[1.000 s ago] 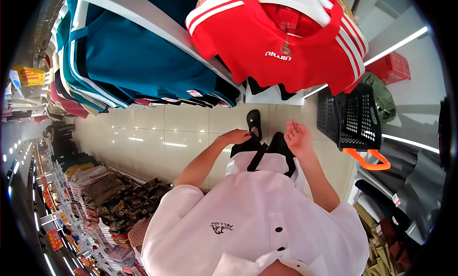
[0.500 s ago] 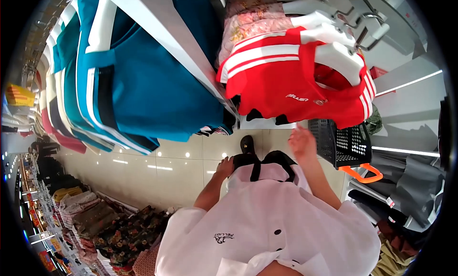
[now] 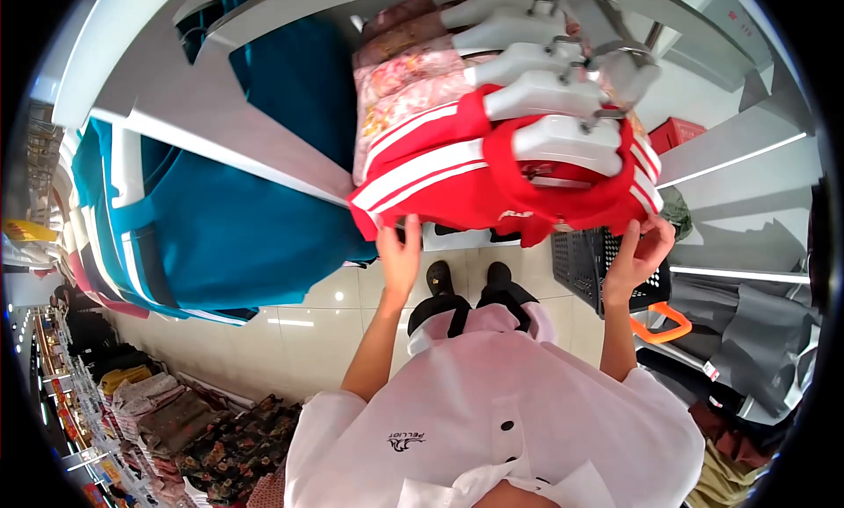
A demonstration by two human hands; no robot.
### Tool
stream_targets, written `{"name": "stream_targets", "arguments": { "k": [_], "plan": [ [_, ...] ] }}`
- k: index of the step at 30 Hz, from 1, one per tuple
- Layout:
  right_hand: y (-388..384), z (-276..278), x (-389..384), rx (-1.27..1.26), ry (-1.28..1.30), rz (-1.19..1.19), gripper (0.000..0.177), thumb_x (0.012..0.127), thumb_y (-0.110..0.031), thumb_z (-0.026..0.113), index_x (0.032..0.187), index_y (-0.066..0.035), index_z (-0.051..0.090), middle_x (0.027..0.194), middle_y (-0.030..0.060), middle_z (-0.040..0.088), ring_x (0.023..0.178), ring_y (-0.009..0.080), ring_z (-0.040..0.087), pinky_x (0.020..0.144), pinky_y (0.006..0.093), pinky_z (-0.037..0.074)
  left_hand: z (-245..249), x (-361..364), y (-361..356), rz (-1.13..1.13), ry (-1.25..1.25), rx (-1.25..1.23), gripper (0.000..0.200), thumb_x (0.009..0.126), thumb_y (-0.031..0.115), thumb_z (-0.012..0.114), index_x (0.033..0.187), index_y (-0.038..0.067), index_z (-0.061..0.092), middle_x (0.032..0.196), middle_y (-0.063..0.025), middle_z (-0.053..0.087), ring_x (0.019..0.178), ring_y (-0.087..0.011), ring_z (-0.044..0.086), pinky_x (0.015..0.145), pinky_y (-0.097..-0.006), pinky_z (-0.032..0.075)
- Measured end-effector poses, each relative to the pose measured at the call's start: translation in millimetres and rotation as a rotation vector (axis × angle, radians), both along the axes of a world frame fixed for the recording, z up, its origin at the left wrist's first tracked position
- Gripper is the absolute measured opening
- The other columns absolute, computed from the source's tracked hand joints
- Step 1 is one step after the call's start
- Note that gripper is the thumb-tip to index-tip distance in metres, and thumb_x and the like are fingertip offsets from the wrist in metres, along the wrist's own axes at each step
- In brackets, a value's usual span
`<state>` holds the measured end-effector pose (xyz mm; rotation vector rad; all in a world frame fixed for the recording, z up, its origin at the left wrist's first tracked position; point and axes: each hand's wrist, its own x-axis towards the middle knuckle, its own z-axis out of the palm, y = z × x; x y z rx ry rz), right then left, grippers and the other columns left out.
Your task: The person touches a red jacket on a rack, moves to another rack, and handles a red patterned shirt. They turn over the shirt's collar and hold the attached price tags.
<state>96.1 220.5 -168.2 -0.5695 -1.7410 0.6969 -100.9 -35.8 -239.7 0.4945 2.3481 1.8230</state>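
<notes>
While open, both hands (image 3: 400, 260) (image 3: 636, 260) prob. touch red top (image 3: 457, 192)

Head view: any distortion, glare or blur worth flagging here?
In the head view, heavy fisheye curves the clothes rail and blackens the corners; light streaks glare on the glossy floor; the red shirt, left hand and right hand look sharp, lit evenly.

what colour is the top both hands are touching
The top is red with white stripes, clearest in the head view.
</notes>
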Motion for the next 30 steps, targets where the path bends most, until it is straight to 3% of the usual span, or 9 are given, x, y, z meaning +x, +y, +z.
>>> {"name": "stream_targets", "arguments": {
  "k": [3, 7, 10, 15, 17, 19, 22, 26, 30],
  "plan": [
    [21, 3, 8, 0.058, -0.036, -0.046, 0.046, 0.078, 0.0, 0.069, 0.117, -0.002, 0.045, 0.109, 0.0087, 0.04, 0.097, 0.0193, 0.042, 0.093, 0.0339, 0.034, 2, 0, 27, 0.217, 0.035, 0.42, 0.048, 0.093, 0.011, 0.06, 0.132, 0.001, 0.034, 0.12, -0.0127, 0.048, 0.107, -0.0196, 0.049, 0.093, -0.0312, 0.04],
    [47, -6, 4, -0.03, -0.008, 0.083, 0.061, 0.075, -0.004, 0.073, 0.127, -0.003, 0.04, 0.12, 0.0106, 0.039, 0.115, 0.0239, 0.04, 0.103, 0.0361, 0.029, -16, -7, 29, 0.454, 0.052, 0.369, 0.061, 0.095, 0.019, 0.058, 0.14, 0.01, 0.017, 0.139, -0.0142, 0.034, 0.126, -0.0247, 0.04, 0.104, -0.0367, 0.035],
    [52, -24, 2, -0.193, -0.007, 0.223, 0.068, 0.075, -0.006, 0.073, 0.132, -0.001, 0.036, 0.125, 0.0116, 0.038, 0.12, 0.0246, 0.039, 0.107, 0.0381, 0.027, -3, 3, 31, 0.341, -0.064, 0.425, 0.065, 0.095, 0.016, 0.058, 0.144, 0.013, 0.015, 0.144, -0.0136, 0.034, 0.13, -0.0248, 0.038, 0.107, -0.038, 0.032],
    [51, -36, -6, -0.386, -0.016, 0.236, 0.065, 0.083, -0.007, 0.067, 0.136, -0.002, 0.03, 0.134, 0.0144, 0.036, 0.125, 0.0254, 0.036, 0.109, 0.0392, 0.027, 24, 32, 39, 0.374, -0.147, 0.444, 0.048, 0.092, 0.016, 0.063, 0.132, 0.003, 0.04, 0.132, -0.0126, 0.047, 0.123, -0.0211, 0.042, 0.104, -0.0347, 0.034],
    [57, -53, -5, -0.531, 0.011, 0.27, 0.068, 0.079, -0.004, 0.07, 0.134, -0.002, 0.029, 0.131, 0.0138, 0.035, 0.124, 0.0245, 0.036, 0.108, 0.0384, 0.027, 8, 36, 28, 0.537, -0.122, 0.236, 0.038, 0.094, 0.019, 0.06, 0.126, 0.002, 0.05, 0.132, -0.0119, 0.047, 0.126, -0.0213, 0.038, 0.106, -0.0341, 0.03],
    [57, -63, -4, -0.685, 0.055, 0.324, 0.062, 0.084, -0.006, 0.067, 0.134, 0.0, 0.03, 0.13, 0.0145, 0.041, 0.117, 0.025, 0.045, 0.101, 0.0353, 0.037, 6, 43, 25, 0.459, 0.02, 0.298, 0.037, 0.095, 0.018, 0.058, 0.128, 0.001, 0.051, 0.137, -0.0106, 0.045, 0.13, -0.0223, 0.035, 0.108, -0.034, 0.026],
    [65, -105, 7, -0.699, -0.057, 0.415, 0.051, 0.086, -0.004, 0.063, 0.131, 0.004, 0.039, 0.126, 0.0141, 0.051, 0.111, 0.0232, 0.052, 0.098, 0.0329, 0.041, 6, 50, 18, 0.238, -0.257, 0.8, 0.047, 0.096, 0.02, 0.055, 0.137, 0.002, 0.041, 0.144, -0.0087, 0.039, 0.132, -0.0239, 0.037, 0.11, -0.0378, 0.025],
    [67, -157, 21, -0.987, -0.026, 0.545, 0.047, 0.094, -0.009, 0.057, 0.135, 0.005, 0.038, 0.133, 0.0124, 0.049, 0.116, 0.0211, 0.051, 0.099, 0.0318, 0.041, 18, 50, 11, 0.103, -0.36, 0.939, 0.061, 0.098, 0.049, 0.04, 0.143, 0.01, 0.032, 0.148, -0.0072, 0.035, 0.138, -0.0249, 0.031, 0.111, -0.0447, 0.025],
    [60, -183, 16, -1.12, 0.028, 0.667, 0.05, 0.093, -0.007, 0.058, 0.137, 0.001, 0.037, 0.135, 0.0104, 0.048, 0.118, 0.0203, 0.05, 0.101, 0.0324, 0.041, 7, 46, 0, 0.024, -0.408, 0.981, 0.057, 0.098, 0.054, 0.035, 0.139, 0.016, 0.036, 0.142, -0.0056, 0.042, 0.132, -0.024, 0.04, 0.103, -0.0443, 0.037]
  ]
}}
